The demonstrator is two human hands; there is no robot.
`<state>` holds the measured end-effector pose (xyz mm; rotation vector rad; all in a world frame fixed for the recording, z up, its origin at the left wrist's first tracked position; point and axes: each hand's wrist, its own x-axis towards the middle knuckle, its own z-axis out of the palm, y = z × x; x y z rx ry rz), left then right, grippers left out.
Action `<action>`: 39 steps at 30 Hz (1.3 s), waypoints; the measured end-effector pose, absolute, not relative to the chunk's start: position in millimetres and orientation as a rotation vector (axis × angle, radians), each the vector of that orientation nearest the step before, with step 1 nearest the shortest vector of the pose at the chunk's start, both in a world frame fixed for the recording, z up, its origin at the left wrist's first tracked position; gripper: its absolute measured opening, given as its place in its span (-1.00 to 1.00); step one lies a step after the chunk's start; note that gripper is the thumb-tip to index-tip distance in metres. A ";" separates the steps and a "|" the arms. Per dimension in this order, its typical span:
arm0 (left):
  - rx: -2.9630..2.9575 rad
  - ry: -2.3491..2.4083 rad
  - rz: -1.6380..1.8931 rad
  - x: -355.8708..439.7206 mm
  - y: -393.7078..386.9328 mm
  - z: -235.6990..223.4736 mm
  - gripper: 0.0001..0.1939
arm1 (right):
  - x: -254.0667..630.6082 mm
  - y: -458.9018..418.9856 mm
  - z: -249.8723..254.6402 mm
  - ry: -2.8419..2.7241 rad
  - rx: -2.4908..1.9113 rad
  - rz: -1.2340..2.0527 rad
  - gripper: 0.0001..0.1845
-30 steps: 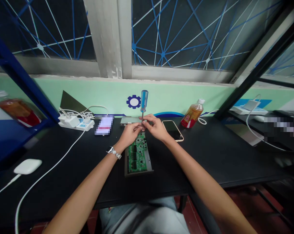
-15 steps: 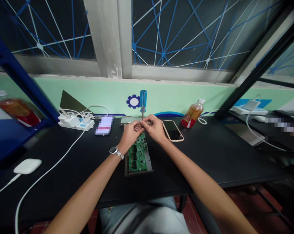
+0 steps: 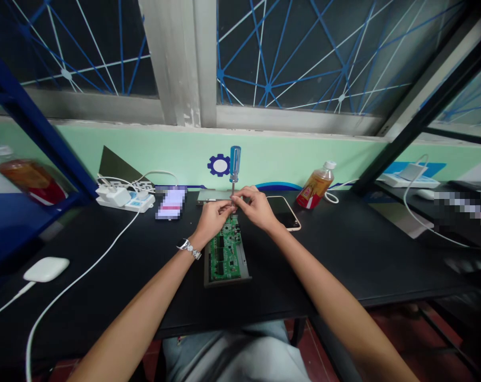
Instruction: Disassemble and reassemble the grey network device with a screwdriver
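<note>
- The screwdriver (image 3: pixel 235 159) is held almost upright between the fingers of both hands, its long axis near vertical, handle above the fingers and shaft pointed down.
- The shaft is pinched between thumb and forefinger of the right hand (image 3: pixel 257 208).
- The fingertips of the left hand (image 3: pixel 212 218) are pressed together at the lower shaft; whether the shaft or something smaller is pinched there cannot be told.
- The tip is not clearly seen below the fingers.
- The board (image 3: pixel 225 257) is set in a case (image 3: pixel 244 265) below and nearer than the fingers, its long axis run away from the body.
- A metal plate (image 3: pixel 212 196) is placed just beyond the left fingers.
- A phone (image 3: pixel 284 213) is laid just right of the right fingers.
</note>
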<state>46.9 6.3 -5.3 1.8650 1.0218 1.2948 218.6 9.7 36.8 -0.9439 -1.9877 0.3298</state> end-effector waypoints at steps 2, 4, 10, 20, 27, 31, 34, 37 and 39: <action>1.899 1.001 1.271 46.1 6.7 -5.3 -0.72 | 217.5 8.5 35.9 -1.953 -0.971 0.299 -0.81; 1.927 0.996 1.258 45.5 6.6 -4.7 -0.73 | 215.8 7.7 34.6 -1.931 -0.995 0.303 -0.82; 1.903 0.966 1.250 45.8 3.7 -1.1 -0.76 | 218.0 15.2 44.7 -1.811 -0.890 0.793 -0.56; 1.811 0.923 1.238 45.3 6.0 -7.4 -0.75 | 231.8 29.4 91.7 -1.919 -0.734 1.218 -0.65; 1.815 0.914 1.213 45.0 6.1 -7.0 -0.74 | 228.2 39.7 88.3 -1.892 -0.727 1.145 -0.69; 1.854 0.924 1.238 46.3 4.0 -6.3 -0.71 | 221.1 33.5 82.8 -1.840 -0.811 0.829 -0.64; 1.890 0.941 1.249 46.6 1.1 -4.6 -0.70 | 215.6 24.0 79.4 -1.817 -0.858 0.586 -0.63; 1.914 0.967 1.256 46.4 -1.9 -2.6 -0.71 | 212.2 17.1 77.0 -1.814 -0.890 0.443 -0.64; 1.929 0.986 1.260 46.4 -3.3 -1.4 -0.72 | 210.8 14.3 75.8 -1.801 -0.906 0.385 -0.66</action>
